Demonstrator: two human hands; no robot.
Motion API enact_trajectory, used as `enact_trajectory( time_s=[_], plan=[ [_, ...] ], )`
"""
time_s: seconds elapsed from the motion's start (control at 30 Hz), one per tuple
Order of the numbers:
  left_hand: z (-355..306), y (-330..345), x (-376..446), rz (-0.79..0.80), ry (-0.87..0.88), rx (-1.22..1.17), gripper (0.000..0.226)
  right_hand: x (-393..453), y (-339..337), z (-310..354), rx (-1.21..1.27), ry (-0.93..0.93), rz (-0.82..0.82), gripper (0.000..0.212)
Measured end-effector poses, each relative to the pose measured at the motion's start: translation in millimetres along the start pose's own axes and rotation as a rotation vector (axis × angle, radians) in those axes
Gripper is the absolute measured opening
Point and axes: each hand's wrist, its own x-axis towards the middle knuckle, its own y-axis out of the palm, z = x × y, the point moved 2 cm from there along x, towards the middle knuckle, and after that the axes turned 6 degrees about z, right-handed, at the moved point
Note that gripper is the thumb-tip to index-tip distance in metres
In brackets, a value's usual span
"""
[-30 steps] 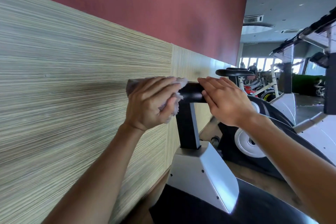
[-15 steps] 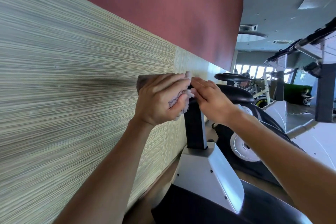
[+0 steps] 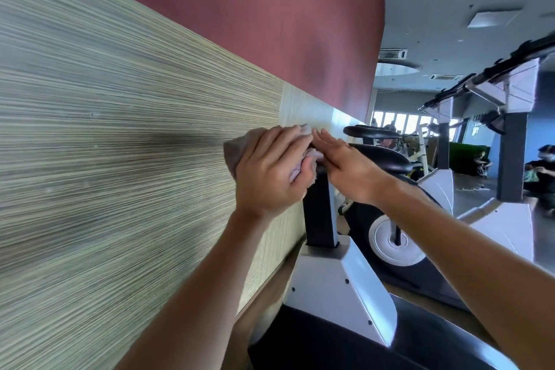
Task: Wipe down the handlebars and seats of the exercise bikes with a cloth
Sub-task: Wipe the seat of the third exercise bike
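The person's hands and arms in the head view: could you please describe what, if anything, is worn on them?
Nothing is worn on either. The left hand and right hand are bare: no gloves, rings, watch or wristband in sight. Both forearms are bare to the frame edge, with no sleeve visible.

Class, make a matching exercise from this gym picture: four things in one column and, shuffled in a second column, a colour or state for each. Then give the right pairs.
Things:
1. cloth
2. right hand
3. upper wall
4. bike post

Colour or state:
A. dark red
B. bunched under the left hand
C. black, upright
D. fingers held flat and straight

Pairs: 1-B, 2-D, 3-A, 4-C
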Motion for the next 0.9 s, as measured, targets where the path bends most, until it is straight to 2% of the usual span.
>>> enact_trajectory(
  time_s=[0.07,0.13,0.17,0.27,0.33,0.43,0.5,0.57,0.7,0.77,0.9],
  plan=[
    [17,-5,-1,0.048,0.058,-0.118,0.031,-3,-12,-11,-0.051,-0.008,0.067,0.055],
    [27,-12,1,0.087,-0.015,-0.247,0.032,-13,-26,-31,-0.150,0.039,0.070,0.055],
    [26,-16,3,0.090,-0.083,-0.231,0.031,-19,-32,-42,-0.182,0.063,0.055,0.053],
    [3,-19,14,0.154,-0.287,0.019,0.022,-37,-33,-56,-0.227,0.087,0.033,0.055],
    [-14,-11,26,0.314,-0.367,0.181,0.026,-37,-28,-54,-0.249,0.090,-0.010,0.055],
    [-35,13,42,0.557,-0.289,0.396,0.038,-31,-24,-48,-0.239,0.081,-0.060,0.053],
    [-45,24,45,0.645,-0.193,0.448,0.044,-31,-22,-53,-0.208,0.065,-0.091,0.052],
    [-42,27,41,0.631,-0.147,0.423,0.046,-34,-20,-56,-0.184,0.048,-0.124,0.051],
    [-25,12,27,0.450,-0.148,0.302,0.040,-36,-17,-56,-0.145,0.055,-0.175,0.050],
    [-25,8,29,0.468,-0.202,0.305,0.037,-35,-18,-57,-0.121,0.053,-0.178,0.050],
    [-25,16,60,0.631,-0.370,0.325,0.040,-31,-19,-61,-0.064,0.020,-0.190,0.051]
  ],
)
